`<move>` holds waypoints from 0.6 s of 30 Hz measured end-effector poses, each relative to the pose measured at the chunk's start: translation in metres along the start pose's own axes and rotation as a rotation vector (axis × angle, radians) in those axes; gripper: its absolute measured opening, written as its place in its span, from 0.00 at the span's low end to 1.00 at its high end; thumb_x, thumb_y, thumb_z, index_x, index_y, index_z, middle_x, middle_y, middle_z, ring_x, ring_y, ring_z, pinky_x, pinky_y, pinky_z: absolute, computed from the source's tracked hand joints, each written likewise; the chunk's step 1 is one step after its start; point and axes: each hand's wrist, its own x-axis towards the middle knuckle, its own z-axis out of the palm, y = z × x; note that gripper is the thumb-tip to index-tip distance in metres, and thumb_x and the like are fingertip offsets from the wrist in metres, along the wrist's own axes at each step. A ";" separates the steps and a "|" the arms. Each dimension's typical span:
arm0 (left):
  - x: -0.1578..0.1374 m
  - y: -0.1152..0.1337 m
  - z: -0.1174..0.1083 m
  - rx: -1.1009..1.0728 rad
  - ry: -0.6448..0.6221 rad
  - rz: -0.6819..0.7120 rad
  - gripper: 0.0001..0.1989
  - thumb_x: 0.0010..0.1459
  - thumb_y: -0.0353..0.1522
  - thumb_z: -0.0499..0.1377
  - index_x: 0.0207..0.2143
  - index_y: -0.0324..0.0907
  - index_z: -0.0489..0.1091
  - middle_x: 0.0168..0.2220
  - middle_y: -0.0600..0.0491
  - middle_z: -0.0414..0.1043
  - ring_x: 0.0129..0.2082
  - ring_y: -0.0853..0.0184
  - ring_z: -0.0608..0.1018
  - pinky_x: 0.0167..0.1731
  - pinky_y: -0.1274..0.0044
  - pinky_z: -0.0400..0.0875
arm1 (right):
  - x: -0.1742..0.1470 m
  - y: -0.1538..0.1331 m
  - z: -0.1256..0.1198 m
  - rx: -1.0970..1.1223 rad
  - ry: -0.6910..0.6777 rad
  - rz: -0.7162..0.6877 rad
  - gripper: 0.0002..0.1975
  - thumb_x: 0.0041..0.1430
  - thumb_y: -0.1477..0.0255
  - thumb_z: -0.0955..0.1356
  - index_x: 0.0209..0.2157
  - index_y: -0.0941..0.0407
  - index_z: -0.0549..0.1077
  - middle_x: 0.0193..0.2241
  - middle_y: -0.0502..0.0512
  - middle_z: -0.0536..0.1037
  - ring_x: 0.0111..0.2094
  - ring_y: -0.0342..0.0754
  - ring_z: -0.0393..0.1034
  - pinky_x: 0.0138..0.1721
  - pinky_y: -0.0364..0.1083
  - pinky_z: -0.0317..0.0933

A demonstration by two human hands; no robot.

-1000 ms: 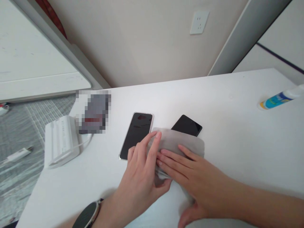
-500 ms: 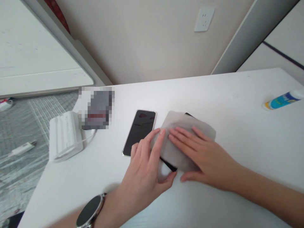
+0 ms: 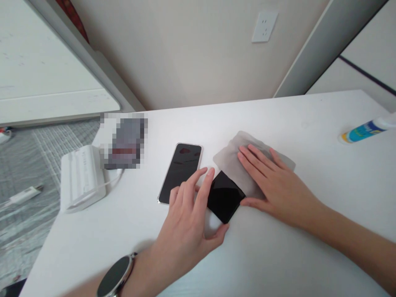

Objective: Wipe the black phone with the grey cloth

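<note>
A glossy black slab that looks like a phone (image 3: 225, 198) lies slantwise on the white table, its far part covered by a grey cloth (image 3: 230, 154). My left hand (image 3: 188, 216) holds the slab's near end by the edges, with the thumb at the near corner and the fingers curled over the left side. My right hand (image 3: 267, 179) lies flat on the cloth with its fingers stretched out, the thumb beside the slab's right corner. A second phone (image 3: 182, 171), dark-screened in a clear case, lies just left of my left hand's fingers. A round watch (image 3: 116, 274) is on my left wrist.
A white power bank (image 3: 82, 177) with a white cable lies at the table's left edge, beside a blurred-out dark object (image 3: 126, 142). A blue and white tube or bottle (image 3: 366, 132) is at the far right. The wall (image 3: 192, 57) rises behind the table (image 3: 303, 123).
My right hand has slid the cloth up and to the right, baring the slab's glossy near part. My left hand has stayed in place at the slab's near end.
</note>
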 end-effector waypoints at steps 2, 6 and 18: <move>0.000 0.000 0.001 0.002 -0.001 0.004 0.56 0.57 0.37 0.67 0.75 0.42 0.33 0.69 0.33 0.55 0.65 0.44 0.65 0.57 0.56 0.65 | -0.001 -0.009 0.000 0.041 -0.037 -0.125 0.56 0.62 0.35 0.56 0.73 0.65 0.47 0.73 0.67 0.52 0.74 0.64 0.44 0.71 0.67 0.41; 0.000 0.000 0.001 0.005 0.003 0.011 0.56 0.56 0.35 0.67 0.75 0.42 0.32 0.69 0.33 0.55 0.67 0.44 0.63 0.58 0.56 0.64 | -0.003 -0.019 0.001 0.132 -0.115 -0.344 0.52 0.64 0.36 0.54 0.74 0.62 0.47 0.73 0.61 0.52 0.74 0.55 0.46 0.72 0.59 0.45; 0.000 -0.001 0.002 0.015 0.013 0.014 0.56 0.56 0.34 0.67 0.75 0.40 0.34 0.68 0.33 0.55 0.66 0.45 0.64 0.57 0.57 0.65 | -0.002 -0.018 0.001 0.116 -0.121 -0.309 0.51 0.65 0.37 0.54 0.74 0.61 0.47 0.74 0.59 0.50 0.74 0.56 0.46 0.72 0.59 0.44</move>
